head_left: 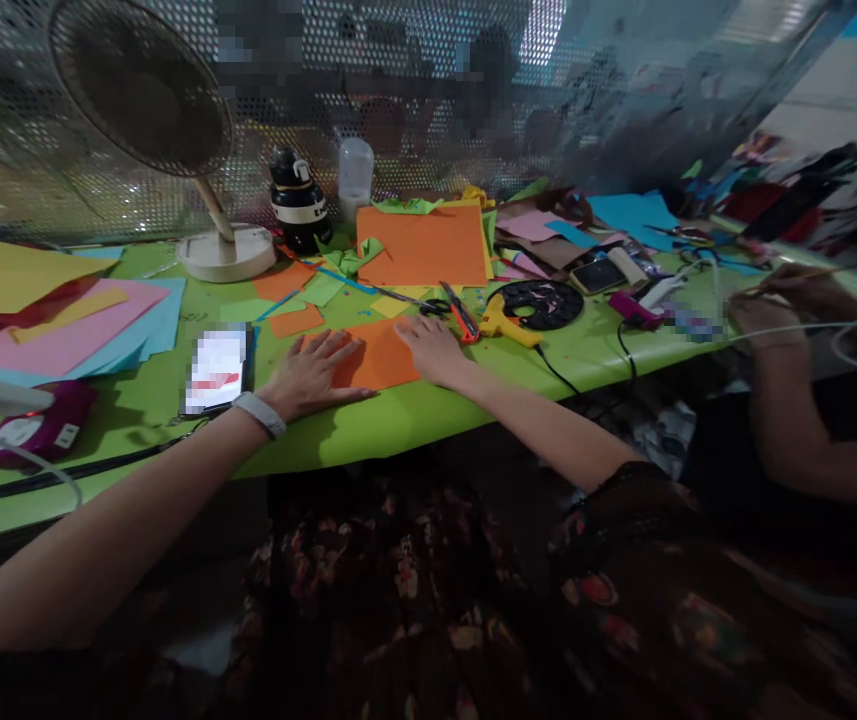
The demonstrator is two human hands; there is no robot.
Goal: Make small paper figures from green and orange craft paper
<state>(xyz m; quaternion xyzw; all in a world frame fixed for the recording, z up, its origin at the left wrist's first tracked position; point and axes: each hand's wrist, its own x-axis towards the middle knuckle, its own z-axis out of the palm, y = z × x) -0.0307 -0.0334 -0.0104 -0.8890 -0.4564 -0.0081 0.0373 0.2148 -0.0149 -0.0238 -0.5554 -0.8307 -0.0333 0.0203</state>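
— Orange, that small sheet of paper (377, 358); where did it lie?

— Flat on the green table (398, 420), near its front edge, just right of the phone (216, 370). Both hands pressed on it.

— How did the fingers stand?

— The left hand (313, 375) lay palm down, fingers spread wide and flat across the paper's left part, gripping nothing. The right hand (434, 350) lay flat too, fingers stretched out over the paper's right corner (neither hand had closed round anything). A pale band (261, 413) sat on the left wrist.

— And around the phone otherwise?

— Left of it were pink and blue sheets (68, 335), with a yellow sheet (0, 270) behind them. Behind the phone stood a fan (150, 95) on a round base, and right of the fan a black bottle (297, 205) and a clear cup (355, 175). A larger orange sheet (422, 245) lay well to the right of the phone, farther back than the small one.

— Any tools?

— Scissors with orange handles (456, 308) lay just beside the right hand, then a yellow glue gun (504, 322) and a black round thing (540, 303), whose kind I could not tell. Farther right another person's hands (777, 305) were at the table's end, holding something too thin to make out.
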